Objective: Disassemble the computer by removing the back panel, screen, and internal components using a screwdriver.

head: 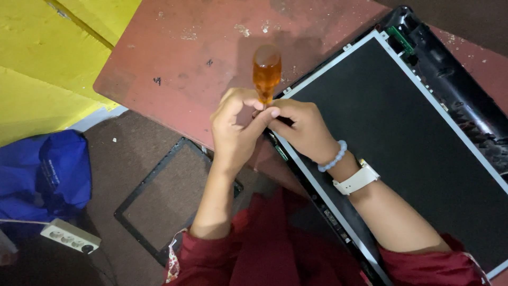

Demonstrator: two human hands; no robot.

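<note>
Amber-handled screwdriver upright, pinched by left hand and right hand; tip hidden at screen panel edge

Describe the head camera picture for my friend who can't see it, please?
Two hands, left hand and right hand, grip an upright screwdriver with an amber handle at the corner of a dark screen panel lying on a reddish table. A black frame lies on the floor below.

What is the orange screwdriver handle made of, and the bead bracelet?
Screwdriver handle: probably clear amber plastic, glossy, since light shines through it. Bead bracelet on the right wrist: pale blue, smooth round beads, maybe glass, stone or plastic; the look alone cannot settle it.
</note>
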